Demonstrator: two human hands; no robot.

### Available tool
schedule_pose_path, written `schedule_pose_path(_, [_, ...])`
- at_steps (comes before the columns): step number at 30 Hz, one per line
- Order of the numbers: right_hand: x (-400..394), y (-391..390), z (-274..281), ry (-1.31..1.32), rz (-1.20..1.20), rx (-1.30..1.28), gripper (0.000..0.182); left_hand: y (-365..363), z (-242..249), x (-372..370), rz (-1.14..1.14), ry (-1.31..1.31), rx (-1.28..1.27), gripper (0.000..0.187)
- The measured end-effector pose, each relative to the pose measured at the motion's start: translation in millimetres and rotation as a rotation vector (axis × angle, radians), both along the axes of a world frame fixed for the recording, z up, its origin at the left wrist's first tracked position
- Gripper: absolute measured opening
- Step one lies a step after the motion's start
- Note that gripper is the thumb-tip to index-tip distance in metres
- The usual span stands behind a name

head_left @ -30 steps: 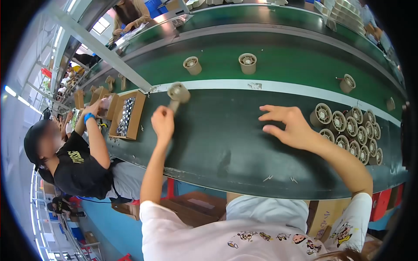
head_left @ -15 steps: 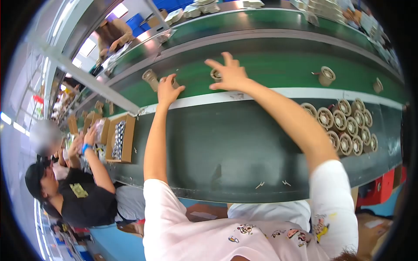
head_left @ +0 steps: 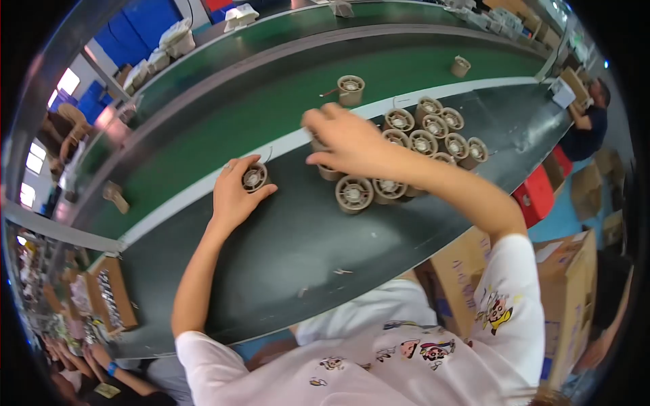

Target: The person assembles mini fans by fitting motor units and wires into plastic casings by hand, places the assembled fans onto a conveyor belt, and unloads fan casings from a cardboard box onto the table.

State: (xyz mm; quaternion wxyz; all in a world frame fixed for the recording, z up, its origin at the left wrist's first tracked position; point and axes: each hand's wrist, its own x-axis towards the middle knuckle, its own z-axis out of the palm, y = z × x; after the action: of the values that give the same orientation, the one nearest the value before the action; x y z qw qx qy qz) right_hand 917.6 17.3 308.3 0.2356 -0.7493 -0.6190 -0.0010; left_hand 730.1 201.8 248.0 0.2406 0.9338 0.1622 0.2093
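My left hand (head_left: pixel 233 193) curls its fingers and thumb round a beige cylindrical fan housing (head_left: pixel 255 177) with a spoked round top, at the edge of the dark table. A thin wire sticks up from it. To the right, my right hand (head_left: pixel 345 141) has its fingers bent over another beige housing (head_left: pixel 317 145), mostly hidden beneath them. Beside and below that hand stands a cluster of like housings, the nearest being a spoked housing (head_left: pixel 354 194). The hand and forearm cover part of the cluster.
On the green conveyor belt (head_left: pixel 196 128) stand an upright housing (head_left: pixel 351 90) with a wire, a farther housing (head_left: pixel 460 65) and a tilted one (head_left: pixel 116 197). Small scraps (head_left: pixel 343 271) lie on the dark table. An open carton (head_left: pixel 112 294) stands at left; co-workers are on both sides.
My view has turned to the right. Both hands have moved from over the green belt to the dark table side, the left with a housing and the right beside the cluster.
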Motion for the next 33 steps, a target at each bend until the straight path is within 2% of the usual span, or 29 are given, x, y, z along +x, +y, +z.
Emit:
schedule_pose_path(3, [12, -78, 25, -0.074, -0.252, 0.102, 0.045, -33, -9, 24, -0.117, -0.027, -0.036, 0.065])
schedule_pose_path(4, [12, -102, 30, -0.047, -0.332, 0.189, 0.046, -40, -15, 31, -0.173, -0.008, -0.137, 0.078])
schedule_pose_path(6, [7, -142, 24, 0.024, -0.500, 0.275, 0.047, -60, -16, 38, -0.253, -0.034, -0.184, 0.092])
schedule_pose_path(7, [3, -158, 14, 0.007, -0.588, 0.259, 0.047, -68, -14, 39, -0.261, 0.043, -0.237, 0.107])
schedule_pose_path(8, [1, -171, 1, -0.008, -0.678, 0.244, 0.047, -71, -14, 40, -0.259, 0.044, -0.235, 0.107])
schedule_pose_path(10, [-1, -188, -31, -0.018, -0.719, 0.252, 0.053, -75, -12, 42, -0.317, -0.063, -0.275, 0.118])
schedule_pose_path(11, [-4, -193, -42, -0.039, -0.728, 0.296, 0.055, -71, -14, 42, -0.289, -0.024, -0.225, 0.127])
schedule_pose_path(14, [-12, -206, -52, 0.030, -0.762, 0.355, 0.065, -63, -14, 38, -0.352, -0.042, -0.246, 0.135])
schedule_pose_path(15, [-14, -211, -55, 0.099, -0.744, 0.391, 0.068, -62, -15, 39, -0.394, -0.041, -0.255, 0.136])
schedule_pose_path(16, [-16, -215, -53, 0.091, -0.762, 0.354, 0.075, -63, -14, 39, -0.391, 0.007, -0.158, 0.137])
schedule_pose_path(18, [-26, -221, -41, 0.077, -0.804, 0.182, 0.077, -68, -15, 42, -0.414, -0.019, -0.138, 0.138])
schedule_pose_path(19, [-25, -224, -46, 0.156, -0.813, 0.095, 0.086, -70, -15, 44, -0.413, -0.016, -0.155, 0.138])
schedule_pose_path(22, [-17, -223, -70, 0.130, -0.812, 0.092, 0.100, -77, -11, 49, -0.435, -0.055, -0.032, 0.139])
schedule_pose_path(25, [-20, -212, -70, 0.069, -0.887, 0.208, 0.103, -83, -13, 55, -0.477, -0.037, -0.025, 0.140])
schedule_pose_path(28, [-16, -205, -74, -0.007, -0.872, 0.272, 0.096, -90, -11, 63, -0.477, -0.046, 0.017, 0.139])
schedule_pose_path(33, [-7, -195, -84, -0.004, -0.847, 0.273, 0.088, -106, -8, 73, -0.469, -0.046, -0.034, 0.121])
